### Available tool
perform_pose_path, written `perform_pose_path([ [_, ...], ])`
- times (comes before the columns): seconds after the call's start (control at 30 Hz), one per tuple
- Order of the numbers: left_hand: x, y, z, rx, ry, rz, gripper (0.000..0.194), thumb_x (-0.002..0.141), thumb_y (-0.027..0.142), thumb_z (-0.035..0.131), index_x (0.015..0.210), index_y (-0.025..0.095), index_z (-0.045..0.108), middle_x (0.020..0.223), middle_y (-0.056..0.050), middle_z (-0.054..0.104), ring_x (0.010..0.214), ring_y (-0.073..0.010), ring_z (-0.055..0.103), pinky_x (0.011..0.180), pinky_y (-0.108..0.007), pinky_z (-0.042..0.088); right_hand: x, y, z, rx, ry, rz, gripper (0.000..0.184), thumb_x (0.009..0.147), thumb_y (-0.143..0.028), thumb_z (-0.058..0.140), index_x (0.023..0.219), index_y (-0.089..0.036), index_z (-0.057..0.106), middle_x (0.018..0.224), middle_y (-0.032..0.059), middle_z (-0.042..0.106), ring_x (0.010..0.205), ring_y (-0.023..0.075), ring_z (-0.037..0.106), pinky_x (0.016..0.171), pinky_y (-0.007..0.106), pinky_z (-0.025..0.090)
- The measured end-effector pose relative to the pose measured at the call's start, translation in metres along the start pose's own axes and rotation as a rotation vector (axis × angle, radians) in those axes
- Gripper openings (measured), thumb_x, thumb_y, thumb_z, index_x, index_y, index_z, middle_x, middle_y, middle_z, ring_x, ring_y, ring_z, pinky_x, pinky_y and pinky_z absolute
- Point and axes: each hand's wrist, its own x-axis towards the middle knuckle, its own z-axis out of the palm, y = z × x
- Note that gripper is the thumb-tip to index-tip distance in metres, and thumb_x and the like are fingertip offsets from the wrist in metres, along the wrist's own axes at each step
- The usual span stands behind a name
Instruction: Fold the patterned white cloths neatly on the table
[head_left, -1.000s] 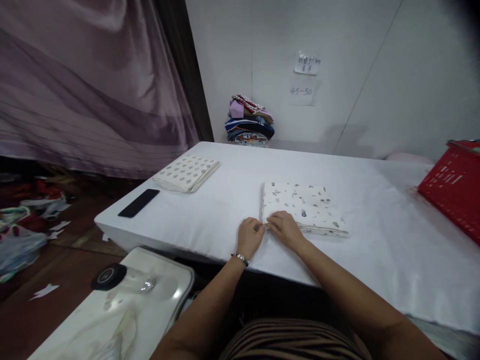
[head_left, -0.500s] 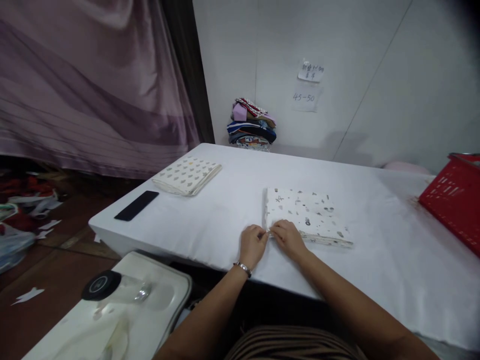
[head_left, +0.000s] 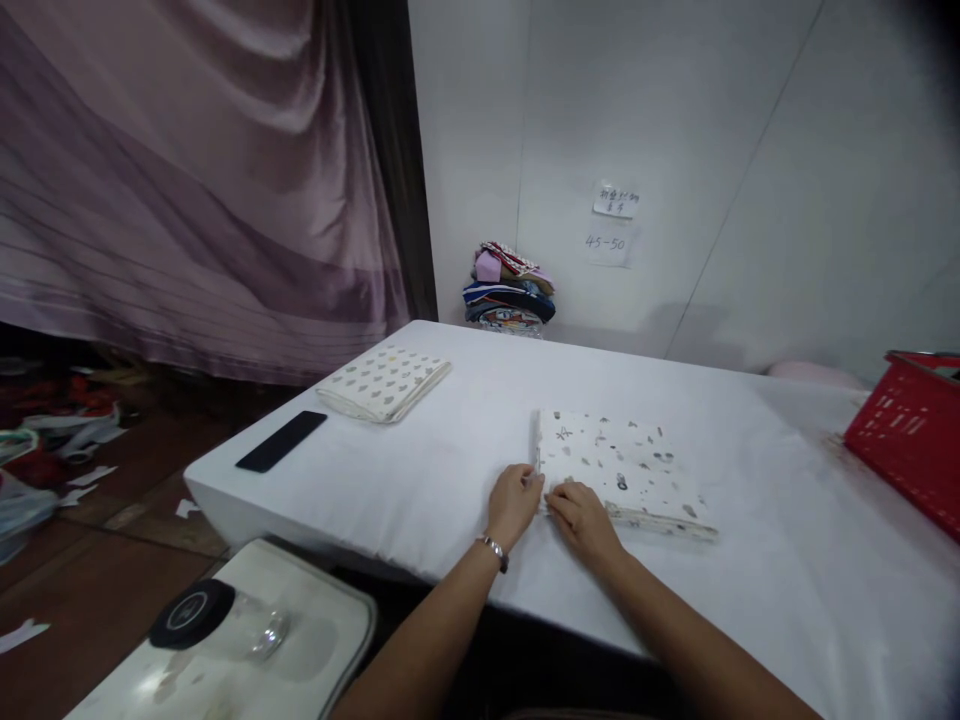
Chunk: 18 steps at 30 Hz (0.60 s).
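A folded white cloth with small dark prints (head_left: pixel 622 470) lies on the white table (head_left: pixel 465 440). My left hand (head_left: pixel 513 503), with a bracelet on its wrist, pinches the cloth's near left corner, fingers closed on its edge. My right hand (head_left: pixel 583 518) rests right beside it on the same near edge, fingers curled and closed on the cloth. A second folded cloth with grey and yellow spots (head_left: pixel 384 381) lies apart at the table's far left.
A black phone (head_left: pixel 281 441) lies near the table's left corner. A red basket (head_left: pixel 911 435) stands at the right edge. A stack of folded clothes (head_left: pixel 511 288) sits against the wall. A white lid with a black-capped jar (head_left: pixel 217 625) is at lower left.
Both hands stay on the printed cloth's near left corner, with the left fingers shifted slightly up along the edge. The camera has tilted upward, so everything sits lower in view.
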Motion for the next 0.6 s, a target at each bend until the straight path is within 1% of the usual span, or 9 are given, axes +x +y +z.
perform_pose_path([
  [0.1,0.02,0.005,0.004,0.052,-0.082,-0.085,0.028,0.08,0.033,0.052,0.102,0.017,0.061,0.096,-0.007,0.068,0.085,-0.0186,0.061,0.076,-0.029,0.043,-0.002,-0.004,-0.002,0.002,-0.009,0.005,0.021,0.091,-0.021,0.044,0.103,-0.021,0.061,0.092,0.0084,0.059,0.083,0.0215,0.051,0.072,0.036,0.041],
  [0.17,0.031,0.01,0.007,0.073,-0.113,-0.102,0.031,0.08,0.033,0.051,0.105,0.017,0.06,0.095,-0.007,0.068,0.088,-0.0198,0.062,0.078,-0.029,0.043,-0.002,-0.005,-0.002,0.011,-0.013,0.007,0.021,0.091,-0.022,0.044,0.105,-0.022,0.06,0.094,0.0083,0.058,0.084,0.0218,0.051,0.072,0.036,0.042],
  [0.27,0.047,0.018,0.012,0.092,-0.124,-0.124,0.034,0.08,0.035,0.053,0.107,0.015,0.058,0.101,-0.01,0.068,0.096,-0.0218,0.062,0.081,-0.029,0.043,-0.003,-0.005,0.0,0.007,-0.007,0.013,0.022,0.091,-0.021,0.044,0.105,-0.022,0.06,0.094,0.0082,0.059,0.085,0.022,0.05,0.073,0.037,0.042],
  [0.43,0.076,0.03,0.022,0.069,-0.123,-0.215,0.043,0.08,0.036,0.052,0.115,0.01,0.054,0.116,-0.017,0.062,0.109,-0.0243,0.057,0.088,-0.03,0.041,-0.004,-0.004,0.005,-0.013,0.02,0.028,0.023,0.09,-0.02,0.045,0.106,-0.02,0.061,0.094,0.0084,0.059,0.085,0.0219,0.051,0.072,0.036,0.042],
  [0.5,0.087,0.033,0.027,0.071,-0.133,-0.253,0.046,0.08,0.037,0.051,0.115,0.008,0.055,0.118,-0.019,0.061,0.11,-0.0256,0.057,0.087,-0.03,0.042,-0.004,-0.004,0.006,-0.011,0.026,0.019,0.023,0.09,-0.02,0.045,0.106,-0.02,0.061,0.094,0.0083,0.058,0.085,0.0215,0.051,0.073,0.036,0.041],
  [0.6,0.102,0.035,0.031,0.075,-0.18,-0.321,0.051,0.076,0.041,0.056,0.112,0.005,0.057,0.115,-0.02,0.063,0.105,-0.0259,0.06,0.079,-0.027,0.046,-0.005,-0.004,0.006,-0.008,0.035,0.009,0.023,0.089,-0.017,0.046,0.108,-0.018,0.06,0.096,0.0089,0.058,0.087,0.0213,0.05,0.074,0.036,0.04],
])
